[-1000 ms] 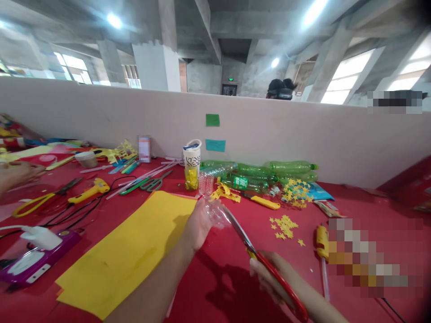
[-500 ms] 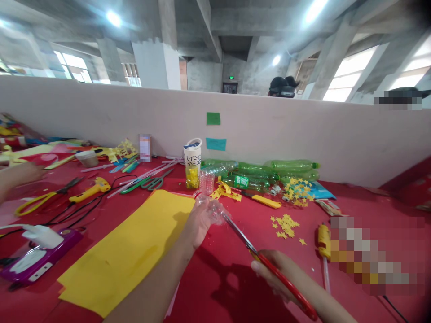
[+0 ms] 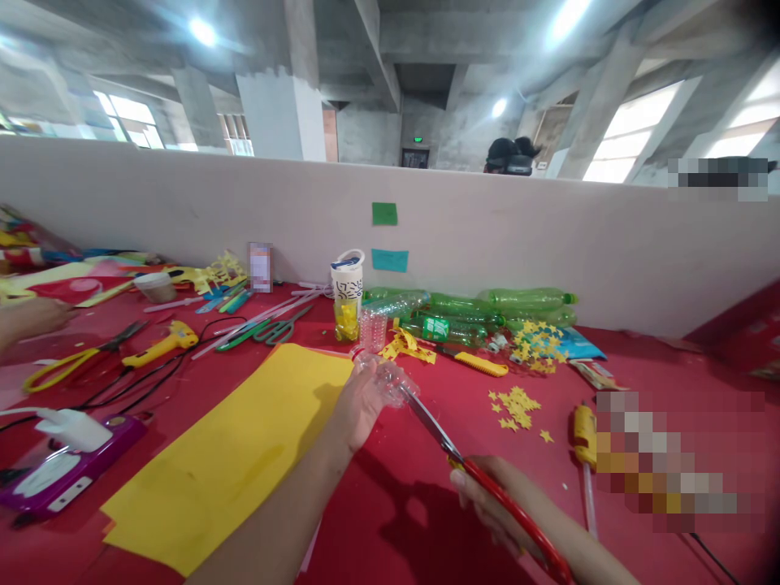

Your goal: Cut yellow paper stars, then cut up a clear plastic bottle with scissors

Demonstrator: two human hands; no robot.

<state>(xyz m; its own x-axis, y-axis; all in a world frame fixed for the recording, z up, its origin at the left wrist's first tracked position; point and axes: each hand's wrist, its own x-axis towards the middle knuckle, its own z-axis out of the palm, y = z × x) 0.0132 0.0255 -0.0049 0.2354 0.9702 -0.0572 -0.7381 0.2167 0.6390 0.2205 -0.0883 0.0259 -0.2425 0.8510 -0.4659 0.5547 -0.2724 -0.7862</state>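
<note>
My left hand (image 3: 358,406) is closed around a clear plastic bottle piece (image 3: 395,383) with a red cap at its far left end. In my right hand (image 3: 487,491) are scissors (image 3: 442,435) with red handles, my fingers wrapped round the grips. The blades point up and left, and their tips meet the cut edge of the bottle piece. Whether the tips are inside or beside the plastic I cannot tell. Under my left forearm lie yellow sheets (image 3: 231,463). Just behind the bottle piece stands a clear plastic cup (image 3: 373,331).
Green bottles (image 3: 457,309) lie along the partition (image 3: 292,211). Yellow paper stars (image 3: 517,406), a yellow utility knife (image 3: 481,363) and a glue gun (image 3: 585,435) sit to the right. Leftward are a purple power strip (image 3: 73,471), another glue gun (image 3: 162,345) and another person's hand (image 3: 40,317).
The scissors and my right hand have shifted very slightly left. My left hand keeps its hold on the bottle piece. The other person's hand at the left has moved a little.
</note>
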